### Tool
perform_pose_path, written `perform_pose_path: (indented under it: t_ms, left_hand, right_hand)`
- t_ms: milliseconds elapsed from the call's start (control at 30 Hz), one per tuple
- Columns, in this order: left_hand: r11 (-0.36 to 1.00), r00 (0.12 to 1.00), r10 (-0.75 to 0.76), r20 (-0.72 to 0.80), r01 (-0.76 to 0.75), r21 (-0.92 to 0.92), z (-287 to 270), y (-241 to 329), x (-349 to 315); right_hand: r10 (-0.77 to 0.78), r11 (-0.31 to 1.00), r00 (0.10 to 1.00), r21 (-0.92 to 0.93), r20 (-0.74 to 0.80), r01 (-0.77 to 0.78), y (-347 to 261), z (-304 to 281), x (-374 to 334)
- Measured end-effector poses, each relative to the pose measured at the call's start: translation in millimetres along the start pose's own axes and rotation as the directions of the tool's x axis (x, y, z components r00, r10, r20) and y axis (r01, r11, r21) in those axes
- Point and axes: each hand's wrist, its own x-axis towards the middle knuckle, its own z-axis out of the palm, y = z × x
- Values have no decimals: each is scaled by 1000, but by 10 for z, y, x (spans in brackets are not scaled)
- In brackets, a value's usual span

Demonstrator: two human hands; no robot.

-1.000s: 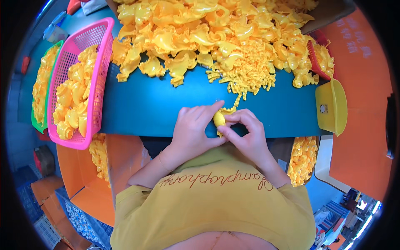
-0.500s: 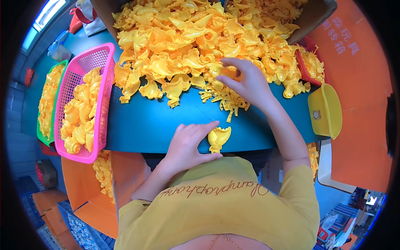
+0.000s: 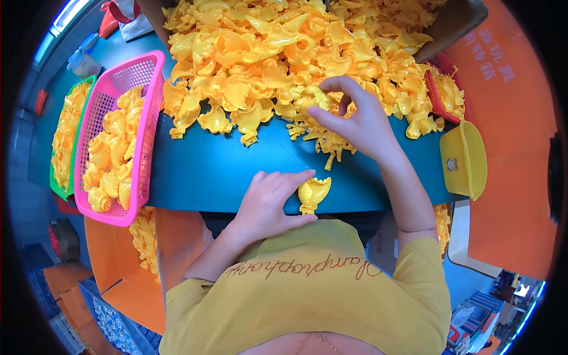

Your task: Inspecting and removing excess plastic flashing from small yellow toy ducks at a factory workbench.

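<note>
My left hand [image 3: 269,201] rests at the table's near edge. Its index finger and thumb hold a curved yellow plastic shell piece [image 3: 313,194] by its two ends; scalloped on top, the piece has a small square tab at the bottom. At the front of a large heap of similar yellow plastic pieces [image 3: 236,59] is my right hand [image 3: 361,121]. Its thumb and index finger curve around another yellow plastic piece [image 3: 309,97], whose full shape I cannot make out. Just below lie several thin, small yellow plastic parts [image 3: 331,142].
On the left stand a pink basket [image 3: 142,177] and a narrower green basket [image 3: 74,136], both holding yellow pieces. To the right are a red basket [image 3: 436,100] with pieces and a yellow bin [image 3: 473,171]. A cardboard box [image 3: 458,26] backs the heap on the blue-green table [image 3: 201,177].
The whole view has shifted slightly. My right hand has tilted a little, and its fingertips are around a piece at the heap. My left hand stays with its shell piece.
</note>
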Motion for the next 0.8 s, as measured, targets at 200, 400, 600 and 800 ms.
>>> perform_pose_path:
  t_ms: [200,400,600,800]
  left_hand:
    - [997,997,71,28,-71,6,-17,-10,17]
    - [997,996,79,-28,-79,1,57,-34,0]
    - [995,989,-79,-122,85,46,75,56,-9]
    - [993,986,-58,-155,73,92,70,45,0]
  right_hand:
    - [-178,983,871,133,459,131,53,260,-159]
    - [-457,886,839,241,295,397,233,606,-97]
    - [-217,957,974,214,71,198,108,137,145]
    - [-362,848,931,-431,-46,309,637,-382,632]
